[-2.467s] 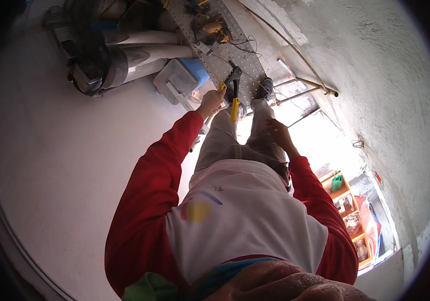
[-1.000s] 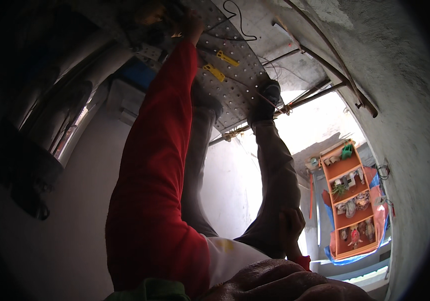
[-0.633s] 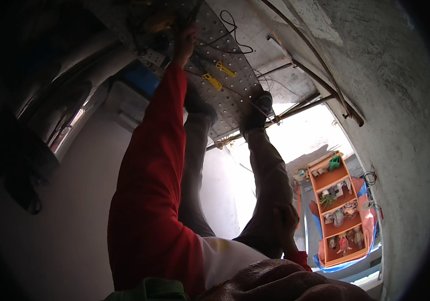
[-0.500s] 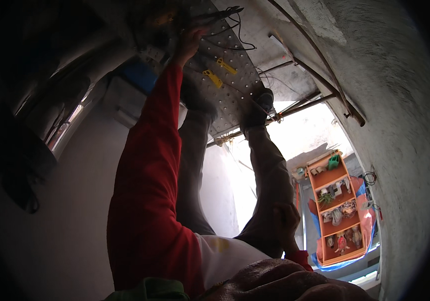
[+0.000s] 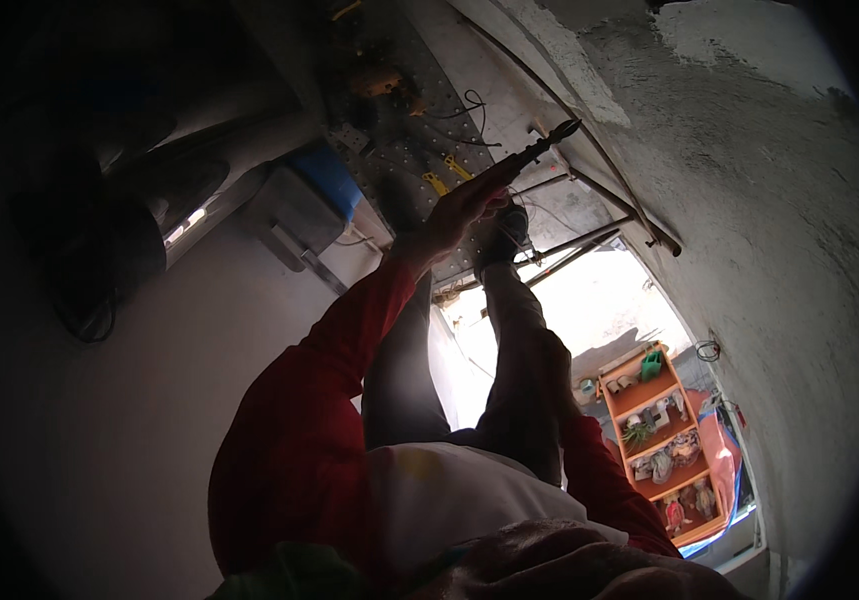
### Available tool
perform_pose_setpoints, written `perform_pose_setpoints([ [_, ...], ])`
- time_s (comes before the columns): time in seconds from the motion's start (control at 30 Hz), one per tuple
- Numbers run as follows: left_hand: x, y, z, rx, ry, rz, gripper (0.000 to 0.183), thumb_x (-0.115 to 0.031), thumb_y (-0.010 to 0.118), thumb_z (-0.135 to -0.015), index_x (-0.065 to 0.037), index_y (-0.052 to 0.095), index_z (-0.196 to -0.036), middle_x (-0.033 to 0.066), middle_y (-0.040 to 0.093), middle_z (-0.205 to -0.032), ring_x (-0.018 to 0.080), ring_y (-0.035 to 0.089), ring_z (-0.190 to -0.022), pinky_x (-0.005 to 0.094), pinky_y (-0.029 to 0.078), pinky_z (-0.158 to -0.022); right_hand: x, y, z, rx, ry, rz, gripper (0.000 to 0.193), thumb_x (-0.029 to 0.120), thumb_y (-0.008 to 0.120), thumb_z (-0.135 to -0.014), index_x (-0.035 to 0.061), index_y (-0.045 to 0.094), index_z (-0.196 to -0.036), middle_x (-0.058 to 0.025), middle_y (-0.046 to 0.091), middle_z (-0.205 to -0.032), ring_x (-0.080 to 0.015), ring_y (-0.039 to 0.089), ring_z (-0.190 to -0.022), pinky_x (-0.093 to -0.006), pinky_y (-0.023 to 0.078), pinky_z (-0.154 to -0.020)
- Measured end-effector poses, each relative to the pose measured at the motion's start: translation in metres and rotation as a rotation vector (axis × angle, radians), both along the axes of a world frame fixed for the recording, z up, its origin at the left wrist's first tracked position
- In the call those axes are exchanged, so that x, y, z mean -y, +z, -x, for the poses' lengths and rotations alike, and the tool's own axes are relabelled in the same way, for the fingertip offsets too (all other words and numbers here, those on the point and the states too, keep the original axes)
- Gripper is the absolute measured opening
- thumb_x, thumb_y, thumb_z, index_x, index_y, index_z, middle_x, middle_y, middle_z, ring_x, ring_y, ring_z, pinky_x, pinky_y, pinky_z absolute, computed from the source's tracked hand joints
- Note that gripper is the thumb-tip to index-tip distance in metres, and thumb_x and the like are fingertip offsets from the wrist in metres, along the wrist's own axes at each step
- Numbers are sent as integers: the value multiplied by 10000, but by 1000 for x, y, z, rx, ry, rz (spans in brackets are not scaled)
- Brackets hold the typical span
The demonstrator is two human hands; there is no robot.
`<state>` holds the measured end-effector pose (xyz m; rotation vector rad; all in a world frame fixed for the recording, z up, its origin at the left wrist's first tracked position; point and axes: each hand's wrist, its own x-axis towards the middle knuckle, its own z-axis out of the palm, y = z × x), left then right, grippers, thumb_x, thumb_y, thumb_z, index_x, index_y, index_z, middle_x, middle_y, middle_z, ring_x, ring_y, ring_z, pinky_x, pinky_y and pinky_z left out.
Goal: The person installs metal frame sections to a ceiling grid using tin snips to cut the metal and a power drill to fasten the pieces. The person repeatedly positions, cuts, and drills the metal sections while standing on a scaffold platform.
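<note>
My left hand [image 5: 461, 215] is closed round a pair of dark pliers [image 5: 539, 150], in front of my legs. The jaws point away to the upper right. My right hand [image 5: 552, 368] lies against my right leg, in deep shadow, its fingers not clear. Beyond the left hand, two yellow-handled tools [image 5: 446, 175] lie on a perforated metal platform [image 5: 404, 195]. Farther along it is a dim yellow power tool [image 5: 379, 82], with a dark cord [image 5: 469, 115] looping near the platform's edge.
My dark shoe [image 5: 509, 225] stands near the platform's edge. Metal pipes [image 5: 604, 190] run beside a rough grey wall [image 5: 749, 200]. A grey box with a blue lid [image 5: 327, 180] is at left. Far below, at lower right, stands an orange shelf unit [image 5: 664, 435] with several items.
My left hand has drawn back toward me and to the right from the platform, bringing the pliers along. My right hand has slid forward along my leg. The view has shifted.
</note>
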<state>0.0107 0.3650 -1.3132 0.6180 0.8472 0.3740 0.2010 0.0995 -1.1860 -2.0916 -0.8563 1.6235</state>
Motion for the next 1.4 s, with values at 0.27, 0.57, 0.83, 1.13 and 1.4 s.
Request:
perform_pose_setpoints([
  [0.27, 76, 392, 4, 112, 367, 215, 548, -264, 712, -989, 7, 538, -1432, 109, 598, -1387, 255, 612, -1241, 438, 498, -1085, -160, 174, 18, -563, -161, -523, 912, 399, 713, -937, 138, 184, -1633, -137, 453, -1517, -280, 505, -1340, -430, 472, -1084],
  [0.57, 166, 543, -3, -159, 293, -471, 542, -261, 670, -1022, -60, 485, -1490, 79, 625, -1344, 194, 616, -1223, 350, 517, -995, -136, 350, 7, -883, 38, -492, 940, 389, 745, -884, 96, 223, -1609, -183, 471, -1489, -305, 486, -1372, -431, 462, -1080],
  [0.83, 129, 582, 42, 136, 232, -280, 484, -331, 694, -997, -48, 589, -1375, 83, 656, -1290, 161, 632, -1162, 346, 522, -948, -71, 475, 47, -1053, 231, -664, 798, 437, 695, -908, -10, 387, -1493, -158, 611, -1321, -283, 665, -1086, -444, 502, -984],
  [1.13, 149, 710, 71, 65, 136, -567, 460, -291, 689, -1003, -36, 571, -1367, 94, 686, -1148, 154, 686, -990, 323, 575, -885, -43, 551, 83, -1363, 286, -802, 1029, 658, 602, -855, 45, 264, -1609, -252, 455, -1537, -432, 523, -1343, -563, 400, -1122],
  [1.4, 161, 789, 74, 634, -184, -735, 722, -534, 654, -976, -67, 443, -1484, 123, 610, -1256, 274, 621, -1223, 438, 537, -1017, -32, 571, 120, -1888, 417, -660, 1110, 734, 586, -822, -60, 324, -1552, -313, 457, -1504, -535, 508, -1319, -602, 447, -1065],
])
